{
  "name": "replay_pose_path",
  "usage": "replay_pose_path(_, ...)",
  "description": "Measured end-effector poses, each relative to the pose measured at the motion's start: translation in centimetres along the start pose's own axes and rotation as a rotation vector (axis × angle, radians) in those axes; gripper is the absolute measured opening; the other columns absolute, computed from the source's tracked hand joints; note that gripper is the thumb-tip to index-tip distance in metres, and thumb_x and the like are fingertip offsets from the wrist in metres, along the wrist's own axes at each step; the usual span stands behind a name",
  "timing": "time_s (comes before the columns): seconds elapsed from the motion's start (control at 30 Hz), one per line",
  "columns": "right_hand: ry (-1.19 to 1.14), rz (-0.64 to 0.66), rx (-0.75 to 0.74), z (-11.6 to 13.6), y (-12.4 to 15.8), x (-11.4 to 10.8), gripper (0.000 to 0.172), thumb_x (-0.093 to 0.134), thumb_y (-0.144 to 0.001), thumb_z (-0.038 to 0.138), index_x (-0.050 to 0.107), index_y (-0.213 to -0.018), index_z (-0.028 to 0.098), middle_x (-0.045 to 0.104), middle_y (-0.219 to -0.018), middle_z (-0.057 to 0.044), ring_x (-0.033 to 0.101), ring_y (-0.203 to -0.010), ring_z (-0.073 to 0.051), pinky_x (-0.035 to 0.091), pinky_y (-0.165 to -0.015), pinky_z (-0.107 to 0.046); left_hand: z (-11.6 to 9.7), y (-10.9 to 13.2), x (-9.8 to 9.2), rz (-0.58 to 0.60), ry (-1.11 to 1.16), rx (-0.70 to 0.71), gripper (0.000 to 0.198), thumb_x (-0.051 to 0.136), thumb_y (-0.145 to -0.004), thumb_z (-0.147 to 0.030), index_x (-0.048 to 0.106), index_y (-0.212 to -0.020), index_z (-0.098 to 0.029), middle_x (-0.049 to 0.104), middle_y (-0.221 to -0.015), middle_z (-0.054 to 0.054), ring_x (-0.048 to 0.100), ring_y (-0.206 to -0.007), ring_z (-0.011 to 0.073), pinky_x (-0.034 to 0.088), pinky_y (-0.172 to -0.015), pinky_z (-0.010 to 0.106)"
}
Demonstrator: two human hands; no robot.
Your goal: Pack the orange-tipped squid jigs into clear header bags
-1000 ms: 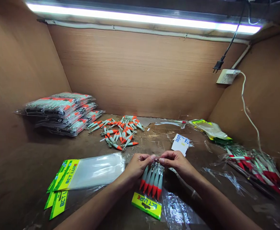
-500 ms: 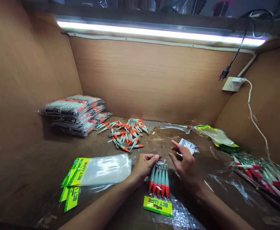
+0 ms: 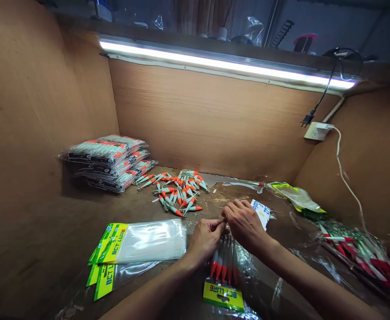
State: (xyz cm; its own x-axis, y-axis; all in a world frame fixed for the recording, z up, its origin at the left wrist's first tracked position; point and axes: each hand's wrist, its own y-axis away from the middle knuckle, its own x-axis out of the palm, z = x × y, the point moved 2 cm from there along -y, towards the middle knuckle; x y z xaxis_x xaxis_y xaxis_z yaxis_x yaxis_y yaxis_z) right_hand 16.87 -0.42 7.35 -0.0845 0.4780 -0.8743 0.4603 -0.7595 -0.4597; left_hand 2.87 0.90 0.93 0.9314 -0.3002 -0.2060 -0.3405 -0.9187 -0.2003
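Both hands meet at the top end of one packet (image 3: pixel 226 266). The left hand (image 3: pixel 205 240) pinches it with thumb and fingers closed. The right hand (image 3: pixel 244 224) curls over from the other side, fingertips pressed to the same spot. Exactly what the tips grip there is hidden by the knuckles.

The packet lies directly below the fingers and runs toward the person. It is a clear sleeve with a row of red-tipped lures inside and a yellow card (image 3: pixel 223 295) at its near end. The lures are already inside, so only the end under the fingers seems to need work.

Beyond the fingertips and slightly left, a heap of loose lures (image 3: pixel 179 191) lies unpacked. Farther left of that, a stack of filled packs (image 3: pixel 108 160) stands against the wall, so a good share looks finished. Just left of the left hand is a pile of empty bags (image 3: pixel 148 242) with yellow cards. Right behind the right hand's knuckles lies a paper slip (image 3: pixel 263 212). Well off to the right, more lures lie in a heap in loose plastic (image 3: pixel 358 249).
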Motion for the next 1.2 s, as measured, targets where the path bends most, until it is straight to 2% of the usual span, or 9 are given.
replay_pose_path(0.13, -0.410, -0.176, 0.303, -1.8, 0.0, 1.9, 0.014, 0.055, -0.093, 0.024, 0.067, -0.087, 0.021, 0.070, -0.087, -0.005, 0.060, -0.086, -0.022, 0.040, -0.077, -0.032, 0.2, -0.3, 0.1, -0.016, 0.230, -0.045, 0.041, 0.064, -0.084, -0.048, 0.079, -0.096, -0.013, 0.077, -0.090, 0.010, 0.070, -0.087, 0.0265, 0.049, -0.074, 0.030)
replay_pose_path(0.27, -0.659, -0.366, 0.578, -6.8, 0.1, 2.8, 0.029, 0.050, -0.094, 0.036, 0.072, -0.091, 0.017, 0.074, -0.085, -0.007, 0.065, -0.074, -0.020, 0.048, -0.068, -0.029, 0.2, -0.3, 0.0, -0.058, 0.520, -0.161, 0.046, 0.074, -0.078, -0.049, 0.075, -0.107, -0.013, 0.076, -0.101, 0.015, 0.070, -0.095, 0.0273, 0.053, -0.077, 0.032)
replay_pose_path(0.4, -0.633, -0.395, 0.632, -13.6, 1.8, -0.4, 0.032, 0.053, -0.090, 0.034, 0.076, -0.086, 0.012, 0.076, -0.078, -0.009, 0.065, -0.063, -0.017, 0.051, -0.063, -0.027, 0.1, -0.3, -0.8, -0.141, 0.690, -0.261, 0.048, 0.075, -0.080, -0.044, 0.070, -0.117, -0.016, 0.074, -0.109, 0.015, 0.072, -0.086, 0.0213, 0.053, -0.066, 0.026)
replay_pose_path(0.53, -0.509, -0.479, 0.666, -16.9, 4.3, -3.7, 0.029, 0.056, -0.081, 0.020, 0.075, -0.100, 0.010, 0.072, -0.113, -0.017, 0.065, -0.101, -0.024, 0.047, -0.091, -0.034, 0.0, -0.5, -1.1, -0.148, 0.747, -0.282, 0.044, 0.074, -0.082, -0.036, 0.066, -0.122, -0.018, 0.073, -0.114, 0.013, 0.070, -0.087, 0.0174, 0.052, -0.064, 0.022)
replay_pose_path(0.67, -0.599, -0.256, 0.553, -13.7, 4.7, -2.1, 0.030, 0.060, -0.085, 0.028, 0.074, -0.111, 0.021, 0.074, -0.108, -0.009, 0.066, -0.099, -0.027, 0.049, -0.089, -0.038, 0.0, -0.4, -1.0, -0.095, 0.696, -0.272, 0.047, 0.074, -0.082, -0.040, 0.066, -0.123, -0.018, 0.071, -0.117, 0.014, 0.070, -0.091, 0.0188, 0.052, -0.068, 0.023)
replay_pose_path(0.77, -0.868, -0.004, 0.497, -9.3, 4.1, 0.8, 0.041, 0.053, -0.091, 0.051, 0.076, -0.102, 0.018, 0.074, -0.090, -0.008, 0.065, -0.080, -0.024, 0.051, -0.072, -0.034, 0.0, -0.2, -0.6, -0.039, 0.677, -0.265, 0.049, 0.075, -0.081, -0.042, 0.066, -0.122, -0.017, 0.071, -0.118, 0.015, 0.069, -0.093, 0.0201, 0.053, -0.070, 0.025)
replay_pose_path(0.9, -1.251, 0.179, 0.460, -5.3, 3.4, 2.9, 0.048, 0.063, -0.084, 0.056, 0.072, -0.110, 0.017, 0.072, -0.098, -0.007, 0.063, -0.078, -0.019, 0.048, -0.067, -0.028, 0.4, -0.4, -0.3, 0.029, 0.657, -0.250, 0.051, 0.075, -0.080, -0.045, 0.066, -0.122, -0.017, 0.072, -0.115, 0.015, 0.069, -0.092, 0.0205, 0.053, -0.075, 0.028)
replay_pose_path(1.03, -1.392, 0.211, 0.433, -4.3, 3.4, 3.8, 0.034, 0.075, -0.077, 0.048, 0.072, -0.084, 0.014, 0.069, -0.078, -0.002, 0.058, -0.070, -0.015, 0.045, -0.066, -0.026, 1.1, -1.2, -1.2, 0.065, 0.349, -0.136, 0.046, 0.073, -0.078, -0.051, 0.076, -0.104, -0.013, 0.075, -0.094, 0.011, 0.066, -0.079, 0.0188, 0.048, -0.070, 0.026)
replay_pose_path(1.2, -1.368, 0.284, 0.486, -4.6, 4.0, 5.9, 0.028, 0.073, -0.076, 0.043, 0.070, -0.078, 0.015, 0.067, -0.067, -0.001, 0.057, -0.060, -0.014, 0.043, -0.059, -0.024, 2.0, -2.2, -3.0, 0.165, -0.044, -0.097, 0.043, 0.072, -0.075, -0.052, 0.079, -0.084, -0.010, 0.070, -0.071, 0.006, 0.057, -0.062, 0.0149, 0.039, -0.057, 0.024)
